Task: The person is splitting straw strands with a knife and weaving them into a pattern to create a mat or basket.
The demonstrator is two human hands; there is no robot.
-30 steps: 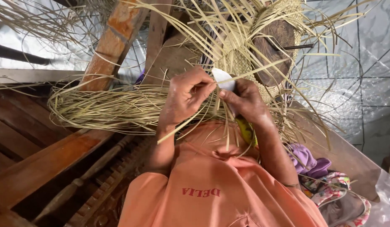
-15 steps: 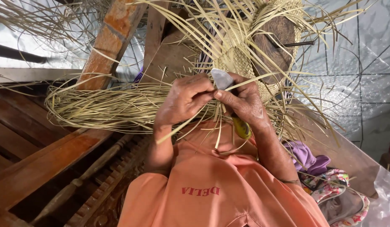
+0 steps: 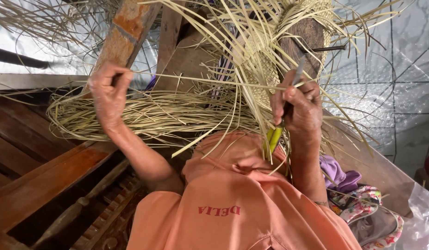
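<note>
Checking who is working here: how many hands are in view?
2. The left hand is raised at the left, pinching a straw strand; the right hand grips a yellow-handled knife by the woven piece.

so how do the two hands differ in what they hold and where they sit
The left hand pinches one long thin straw strip and is pulled out to the side, over the loose straw bundle. The right hand grips a knife with a yellow-green handle and stays close to the woven piece on the wooden block. Both are closed and raised at about the same height.
</note>
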